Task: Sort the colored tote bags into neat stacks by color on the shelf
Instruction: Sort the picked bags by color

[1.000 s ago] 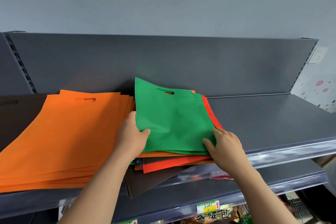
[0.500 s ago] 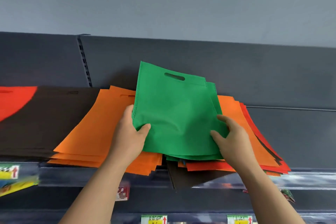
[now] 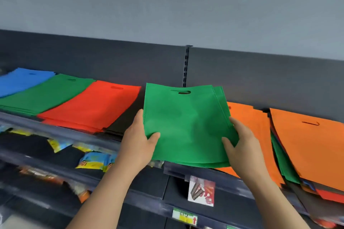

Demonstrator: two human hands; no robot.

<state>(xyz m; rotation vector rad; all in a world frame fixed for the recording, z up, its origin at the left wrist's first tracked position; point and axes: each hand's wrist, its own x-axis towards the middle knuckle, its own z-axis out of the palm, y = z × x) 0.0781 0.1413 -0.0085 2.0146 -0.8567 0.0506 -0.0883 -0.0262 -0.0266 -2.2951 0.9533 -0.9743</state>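
Under grey wall [image 3: 167, 5], shelf [image 3: 65, 132], red tote stack [image 3: 89, 106]

Green tote bags [image 3: 186, 126]: matt non-woven cloth, stitched side seam. Shelf [image 3: 104, 141]: dark matt metal. Snack packets [image 3: 93, 160] below: glossy plastic.

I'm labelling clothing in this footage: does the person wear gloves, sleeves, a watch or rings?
Nothing worn shows. The left hand and right hand are bare: no gloves, watch or visible ring. The left forearm and right forearm are bare to the picture's bottom edge; no sleeve comes into view.
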